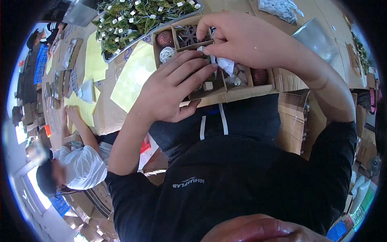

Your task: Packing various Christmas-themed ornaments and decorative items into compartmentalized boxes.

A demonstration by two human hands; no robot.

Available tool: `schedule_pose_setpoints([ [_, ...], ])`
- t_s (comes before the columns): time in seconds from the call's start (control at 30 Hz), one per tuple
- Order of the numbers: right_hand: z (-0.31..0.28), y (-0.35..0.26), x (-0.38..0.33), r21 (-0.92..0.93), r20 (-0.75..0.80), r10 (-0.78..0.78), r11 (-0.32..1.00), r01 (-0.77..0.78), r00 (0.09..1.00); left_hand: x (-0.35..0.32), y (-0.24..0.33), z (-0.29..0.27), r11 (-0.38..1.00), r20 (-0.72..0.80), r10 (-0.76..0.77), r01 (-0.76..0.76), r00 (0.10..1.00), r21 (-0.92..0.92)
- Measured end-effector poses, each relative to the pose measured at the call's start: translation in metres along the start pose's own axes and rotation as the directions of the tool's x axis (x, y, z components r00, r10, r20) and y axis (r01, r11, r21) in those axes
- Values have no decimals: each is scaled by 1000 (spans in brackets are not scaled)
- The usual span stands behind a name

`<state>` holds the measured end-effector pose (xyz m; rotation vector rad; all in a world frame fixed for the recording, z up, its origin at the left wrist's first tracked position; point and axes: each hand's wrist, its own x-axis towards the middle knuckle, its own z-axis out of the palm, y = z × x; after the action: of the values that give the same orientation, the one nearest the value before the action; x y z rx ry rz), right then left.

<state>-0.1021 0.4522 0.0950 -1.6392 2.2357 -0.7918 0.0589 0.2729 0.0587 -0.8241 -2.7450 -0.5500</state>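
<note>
A cardboard box with compartments (225, 97) lies close in front of my body. My left hand (169, 86) rests over its left part, fingers stretched across a compartment with a green mossy piece and a small pale wooden cube (208, 86); the thumb is at the near wall. My right hand (242, 40) reaches in from the right, thumb and forefinger bent together over the middle; what they pinch is hidden. Around them are a dark brown snowflake ornament (188, 36), a glittery dark red ball (165, 39), a white woven ball (166, 54), a white tag (225, 65) and another red ball (259, 76).
A metal tray (108, 56) heaped with green mossy pieces bearing pale cubes stands beyond the box. Yellow sheets (131, 74) lie to the left. A clear container (316, 40) and a plastic bag (280, 10) are at the far right. A person in a white shirt (82, 167) works at the left.
</note>
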Motion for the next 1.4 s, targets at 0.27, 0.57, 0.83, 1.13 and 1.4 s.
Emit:
schedule_pose_setpoints([
  [0.27, 35, -18, -18, -71, -146, 12, 997, -22, 989, -4, -3, 3, 999, 31, -18, 16, 999, 44],
  [0.57, -18, -4, 2, -3, -305, -30, 1000, 31, 952, 4, -3, -2, 999, 32, -37, 36, 999, 35],
  [0.83, -118, 226, -31, -367, -528, 288, 772, -520, 799, 16, 10, -14, 998, 167, -50, 41, 985, 57],
  [1.13, -113, 181, -140, -481, -80, 713, 585, -654, 697, 26, 18, -22, 994, 242, -111, 104, 964, 41],
  [1.4, -120, 180, -184, -50, 43, 703, 711, -701, 710, 33, 12, -47, 1000, 99, -1, 4, 995, -26],
])
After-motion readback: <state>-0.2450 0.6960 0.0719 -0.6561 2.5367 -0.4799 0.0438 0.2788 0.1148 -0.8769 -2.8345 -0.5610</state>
